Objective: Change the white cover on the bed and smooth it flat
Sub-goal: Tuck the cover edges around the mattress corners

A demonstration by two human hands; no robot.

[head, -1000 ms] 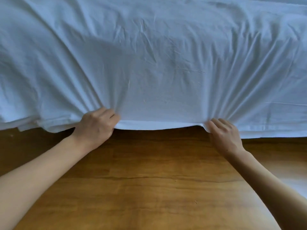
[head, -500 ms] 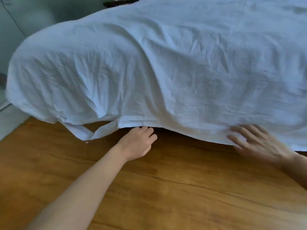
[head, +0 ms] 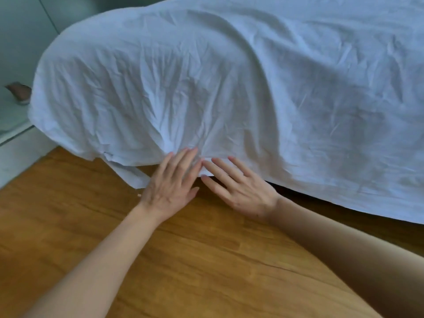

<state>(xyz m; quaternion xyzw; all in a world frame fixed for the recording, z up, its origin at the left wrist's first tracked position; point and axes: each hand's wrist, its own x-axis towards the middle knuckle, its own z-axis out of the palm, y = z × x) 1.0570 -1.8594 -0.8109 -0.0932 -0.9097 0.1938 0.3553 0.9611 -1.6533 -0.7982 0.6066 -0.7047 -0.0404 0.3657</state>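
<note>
Right now my left hand (head: 171,182) and right hand (head: 241,187) lie side by side — fingers straight and spread, fingertips on the white cover's (head: 229,88) lower hem. Above them it drapes wrinkled over the bed — wooden floor (head: 68,214) beneath my wrists.

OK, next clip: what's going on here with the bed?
A person is dressing a bed with a white cover. Both hands lie side by side with straight fingers at its lower edge: the left hand and the right hand rest on the hem above the wooden floor. The cover is draped but creased.
</note>
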